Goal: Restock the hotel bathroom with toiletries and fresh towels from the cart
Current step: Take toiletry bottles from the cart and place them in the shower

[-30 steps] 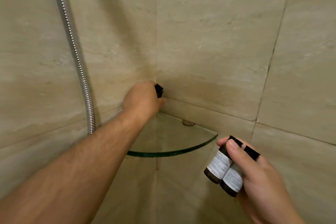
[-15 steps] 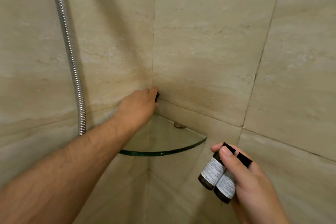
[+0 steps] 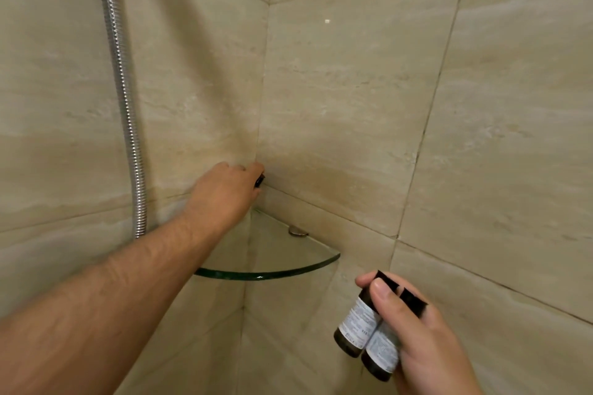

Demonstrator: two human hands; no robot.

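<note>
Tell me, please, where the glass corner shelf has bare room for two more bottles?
The glass shelf is bare from its curved front rim back to the metal bracket on the right wall. The back corner is crowded: the left hand grips a black-capped item there. The right hand with its two bottles can likely enter from the front.

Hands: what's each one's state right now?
Left hand: grips a small dark item, mostly hidden, above the glass shelf.
Right hand: holds two labelled dark bottles.
</note>
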